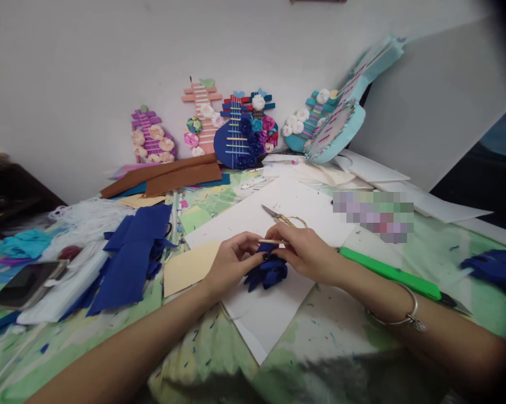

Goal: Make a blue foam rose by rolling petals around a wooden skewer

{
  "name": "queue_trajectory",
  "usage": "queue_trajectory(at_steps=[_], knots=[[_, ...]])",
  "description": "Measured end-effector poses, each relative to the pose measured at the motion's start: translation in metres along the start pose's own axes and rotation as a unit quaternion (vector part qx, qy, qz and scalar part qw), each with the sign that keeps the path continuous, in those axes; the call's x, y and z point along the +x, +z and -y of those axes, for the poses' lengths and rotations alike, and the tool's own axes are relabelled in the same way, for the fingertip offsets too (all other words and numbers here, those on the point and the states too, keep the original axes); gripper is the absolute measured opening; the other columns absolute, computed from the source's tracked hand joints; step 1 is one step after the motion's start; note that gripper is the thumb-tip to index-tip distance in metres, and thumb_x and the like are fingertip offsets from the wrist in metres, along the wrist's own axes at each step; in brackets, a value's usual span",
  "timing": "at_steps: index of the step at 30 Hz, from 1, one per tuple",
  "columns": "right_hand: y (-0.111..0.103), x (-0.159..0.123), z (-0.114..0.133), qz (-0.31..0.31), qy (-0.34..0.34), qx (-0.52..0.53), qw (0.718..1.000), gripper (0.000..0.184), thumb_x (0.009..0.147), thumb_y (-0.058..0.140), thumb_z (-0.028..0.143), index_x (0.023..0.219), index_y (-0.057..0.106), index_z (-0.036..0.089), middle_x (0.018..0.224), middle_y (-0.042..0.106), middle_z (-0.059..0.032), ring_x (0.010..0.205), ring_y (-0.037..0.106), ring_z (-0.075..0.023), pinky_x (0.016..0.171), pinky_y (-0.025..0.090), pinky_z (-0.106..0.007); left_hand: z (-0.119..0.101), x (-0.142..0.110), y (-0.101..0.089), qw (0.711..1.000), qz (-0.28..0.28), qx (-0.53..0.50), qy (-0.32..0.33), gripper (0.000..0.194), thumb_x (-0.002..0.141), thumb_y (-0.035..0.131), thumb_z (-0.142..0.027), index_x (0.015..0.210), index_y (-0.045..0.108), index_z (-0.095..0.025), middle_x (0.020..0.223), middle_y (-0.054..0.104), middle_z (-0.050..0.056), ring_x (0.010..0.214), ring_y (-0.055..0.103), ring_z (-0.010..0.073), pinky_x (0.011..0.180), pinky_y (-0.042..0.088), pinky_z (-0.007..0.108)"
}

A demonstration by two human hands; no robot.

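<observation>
In the middle of the head view, my left hand [233, 258] and my right hand [306, 251] meet over a dark blue flower [270, 276], which looks made of folded paper or felt. Both hands have their fingers closed on its upper part. A thin pale wooden stick [274, 242] lies across the flower between my fingertips. Just beyond my right hand, gold-handled scissors [284, 216] rest on a white sheet [253, 331] that spreads below the flower. A green utility knife [390, 274] lies beside my right forearm.
Blue pieces [129, 258], white cord [91, 216] and a phone [30, 284] lie at left. Several decorated guitar shapes, among them a blue one [234, 143], lean against the wall. Brown sheets [181, 177] lie before them. Another blue piece [495, 268] is at far right.
</observation>
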State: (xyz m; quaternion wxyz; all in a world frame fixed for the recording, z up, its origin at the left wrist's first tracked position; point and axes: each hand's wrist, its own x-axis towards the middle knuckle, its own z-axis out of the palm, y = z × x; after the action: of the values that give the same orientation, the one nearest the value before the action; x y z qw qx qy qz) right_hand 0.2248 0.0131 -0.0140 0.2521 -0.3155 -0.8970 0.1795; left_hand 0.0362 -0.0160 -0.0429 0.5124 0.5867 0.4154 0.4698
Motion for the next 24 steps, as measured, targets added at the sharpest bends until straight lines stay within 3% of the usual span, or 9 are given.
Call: queue_trajectory(at_steps=[5, 9, 20, 24], knots=[[-0.005, -0.003, 0.000, 0.000, -0.030, -0.053, 0.998, 0.025, 0.089, 0.040, 0.016, 0.112, 0.050, 0.017, 0.098, 0.064, -0.0094, 0.089, 0.057, -0.0188, 0.075, 0.042, -0.031, 0.003, 0.000, -0.001, 1.000, -0.005, 0.026, -0.001, 0.025, 0.072, 0.070, -0.031, 0.090, 0.069, -0.014, 0.083, 0.071, 0.007, 0.074, 0.064, 0.0168, 0.069, 0.048, 0.026], [-0.004, -0.003, -0.005, -0.008, -0.079, -0.083, 0.993, 0.027, 0.089, 0.040, 0.015, 0.111, 0.056, 0.016, 0.092, 0.066, -0.0094, 0.090, 0.057, -0.0193, 0.077, 0.042, -0.032, 0.002, 0.000, -0.001, 1.000, -0.018, 0.010, 0.007, 0.025, 0.071, 0.071, -0.031, 0.089, 0.069, -0.014, 0.081, 0.071, 0.007, 0.073, 0.064, 0.0175, 0.068, 0.049, 0.026], [0.004, -0.001, -0.007, -0.033, -0.067, -0.119, 0.990, 0.025, 0.091, 0.040, 0.017, 0.108, 0.057, 0.015, 0.086, 0.066, -0.0100, 0.082, 0.059, -0.0170, 0.070, 0.043, -0.027, 0.000, -0.002, 0.004, 1.000, 0.006, 0.005, 0.016, 0.026, 0.071, 0.071, -0.027, 0.094, 0.069, -0.016, 0.091, 0.071, 0.007, 0.082, 0.064, 0.0185, 0.076, 0.049, 0.027], [0.006, -0.001, -0.008, -0.057, -0.076, -0.118, 0.989, 0.023, 0.092, 0.041, 0.019, 0.107, 0.058, 0.018, 0.084, 0.066, -0.0078, 0.079, 0.058, -0.0154, 0.070, 0.043, -0.026, 0.000, -0.003, 0.002, 1.000, -0.008, 0.021, 0.016, 0.026, 0.073, 0.068, -0.033, 0.092, 0.071, -0.015, 0.083, 0.070, 0.006, 0.076, 0.061, 0.0179, 0.069, 0.047, 0.026]])
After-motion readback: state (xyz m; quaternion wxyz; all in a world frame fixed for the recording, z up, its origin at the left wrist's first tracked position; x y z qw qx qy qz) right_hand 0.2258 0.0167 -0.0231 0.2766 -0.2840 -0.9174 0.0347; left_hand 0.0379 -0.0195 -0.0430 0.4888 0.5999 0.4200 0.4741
